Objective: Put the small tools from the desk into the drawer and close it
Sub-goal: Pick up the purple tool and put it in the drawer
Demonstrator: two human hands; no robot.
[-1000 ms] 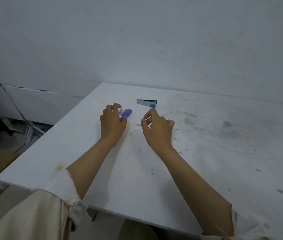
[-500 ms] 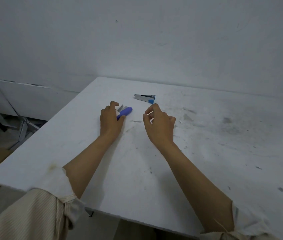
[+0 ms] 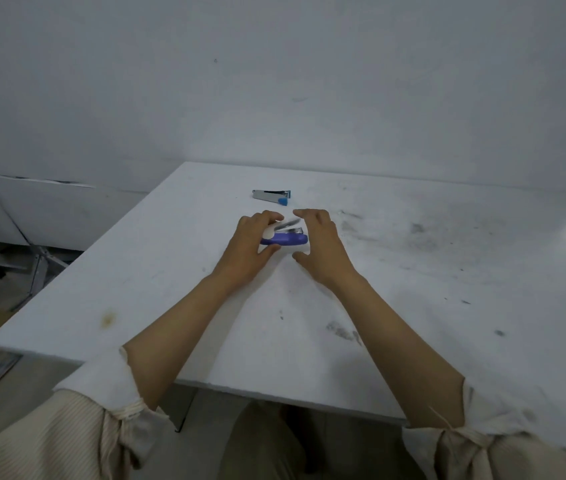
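A purple-handled nail clipper (image 3: 288, 236) with a white end and a raised metal lever is held between the thumb and fingers of my left hand (image 3: 247, 249) over the middle of the white desk (image 3: 413, 306). My right hand (image 3: 323, 247) is beside it on the right, fingers spread and curved around the clipper's tip, holding nothing. A second metal nail clipper (image 3: 272, 195) with a blue tip lies flat on the desk a little farther back. No drawer is in view.
The desk top is scuffed with dark marks and reaches a white wall behind. Off its left edge are a metal frame (image 3: 37, 268) and the floor. My lap shows below the near edge.
My left hand has lifted and turned the purple clipper so it points right. My right hand has spread its fingers and moved up beside it. The view has tilted up slightly.
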